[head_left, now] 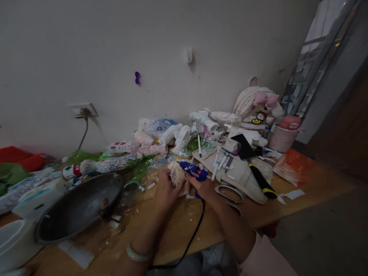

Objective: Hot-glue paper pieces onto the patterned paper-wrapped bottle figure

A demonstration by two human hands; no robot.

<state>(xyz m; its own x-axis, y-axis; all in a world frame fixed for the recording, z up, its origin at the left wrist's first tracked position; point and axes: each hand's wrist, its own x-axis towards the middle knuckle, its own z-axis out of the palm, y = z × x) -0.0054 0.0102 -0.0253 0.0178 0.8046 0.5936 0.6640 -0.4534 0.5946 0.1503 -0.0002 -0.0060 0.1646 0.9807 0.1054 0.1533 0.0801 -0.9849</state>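
Observation:
My left hand (166,190) is closed around a small bundle wrapped in patterned fabric (178,177), held just above the wooden table (290,209). My right hand (204,186) grips a blue hot glue gun (193,171), its nozzle pointing left at the top of the bundle. The gun's black cord (192,237) runs down toward me over the table's near edge. A pale bangle (139,254) sits on my left wrist.
A dark round pan (79,207) lies at the left. Several fabric-wrapped bottles (117,162) pile up along the wall. Scissors (230,193), markers (220,162), a black phone (245,147), a pink cup (284,134), an orange bag (293,165) and a backpack (257,103) lie at the right.

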